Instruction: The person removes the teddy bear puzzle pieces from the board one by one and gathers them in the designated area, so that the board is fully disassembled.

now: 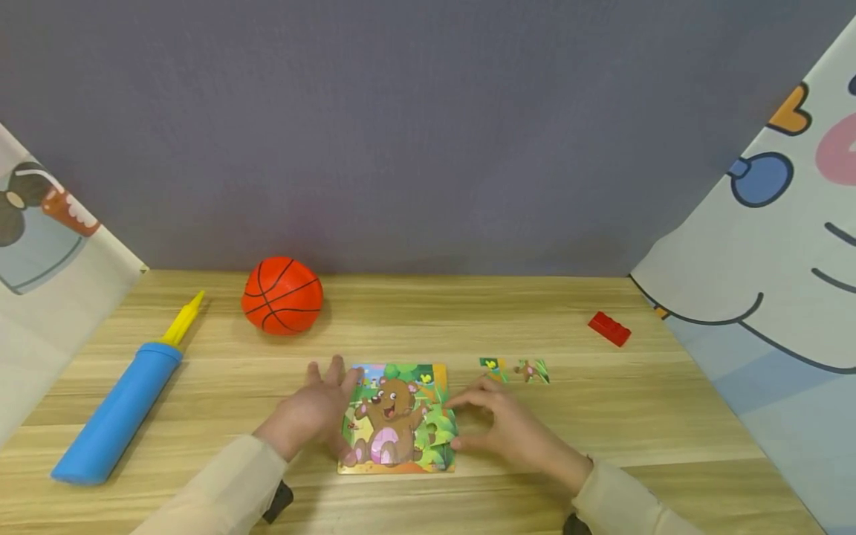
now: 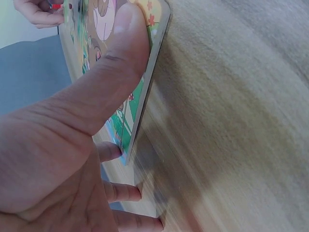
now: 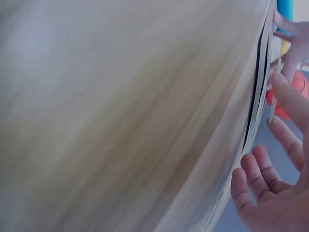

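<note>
Got bear puzzle (image 1: 389, 423) flat on table (image 1: 374, 505) between both hands. Resting left hand (image 1: 313, 416) along its left edge, fingers spread, thumb on near corner. Pinching puzzle piece (image 3: 274, 102) between thumb and forefinger of right hand (image 1: 498, 418) at right edge. Seeing two loose pieces (image 1: 493, 367) just beyond.

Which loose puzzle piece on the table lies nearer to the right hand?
The yellow-marked piece, just beyond the right hand; the brown-marked piece lies farther right.
</note>
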`<state>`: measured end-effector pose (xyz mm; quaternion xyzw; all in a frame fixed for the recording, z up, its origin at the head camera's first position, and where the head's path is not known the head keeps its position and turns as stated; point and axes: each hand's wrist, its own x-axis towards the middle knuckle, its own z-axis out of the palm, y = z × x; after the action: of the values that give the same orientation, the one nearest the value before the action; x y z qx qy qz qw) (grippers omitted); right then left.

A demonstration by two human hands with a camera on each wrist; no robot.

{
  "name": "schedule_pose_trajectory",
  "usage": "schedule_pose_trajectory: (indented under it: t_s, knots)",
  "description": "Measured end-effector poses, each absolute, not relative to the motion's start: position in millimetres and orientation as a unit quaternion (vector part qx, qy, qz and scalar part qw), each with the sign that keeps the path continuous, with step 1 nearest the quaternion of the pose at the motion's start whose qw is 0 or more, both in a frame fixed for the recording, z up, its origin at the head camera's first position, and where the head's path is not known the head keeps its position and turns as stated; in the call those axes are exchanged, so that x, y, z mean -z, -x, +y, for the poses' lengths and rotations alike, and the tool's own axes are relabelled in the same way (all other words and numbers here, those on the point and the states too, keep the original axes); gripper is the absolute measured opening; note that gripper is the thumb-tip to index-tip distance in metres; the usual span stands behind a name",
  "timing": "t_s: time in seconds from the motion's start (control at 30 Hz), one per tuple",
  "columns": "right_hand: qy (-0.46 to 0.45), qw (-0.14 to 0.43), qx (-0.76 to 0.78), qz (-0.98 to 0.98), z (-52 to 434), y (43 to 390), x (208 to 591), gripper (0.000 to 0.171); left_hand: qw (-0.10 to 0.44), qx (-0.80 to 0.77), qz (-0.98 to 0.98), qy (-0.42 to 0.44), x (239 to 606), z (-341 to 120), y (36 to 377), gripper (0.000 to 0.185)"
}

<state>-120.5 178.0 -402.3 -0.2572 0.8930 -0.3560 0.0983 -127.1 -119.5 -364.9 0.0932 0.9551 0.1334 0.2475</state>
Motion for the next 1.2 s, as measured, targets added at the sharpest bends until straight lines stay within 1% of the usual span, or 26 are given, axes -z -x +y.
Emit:
schedule_pose_trajectory:
  t_s: [0.3,0.53,0.83,1.03,1.2]
  knots:
    - [0.243,0.099,0.36,0.895,202.8,128.2,403.4,0.048,0.249,-0.132,0.955,-0.092,365.7,-119.9,127.1,0.129]
    - [0.231,0.078,0.351,0.904,223.6,134.8,404.5,0.05,0.243,-0.128,0.956,-0.098,365.9,-119.8,126.9,0.129]
    - [0.219,0.05,0.356,0.907,256.9,142.6,400.6,0.047,0.243,-0.128,0.956,-0.099,365.9,-119.8,127.1,0.129]
    - [0.195,0.033,0.346,0.917,283.2,148.4,395.1,0.048,0.247,-0.13,0.955,-0.098,365.6,-119.7,127.0,0.129]
    - [0.177,0.029,0.34,0.923,305.2,155.3,394.8,0.047,0.248,-0.131,0.955,-0.098,365.5,-120.0,127.1,0.129]
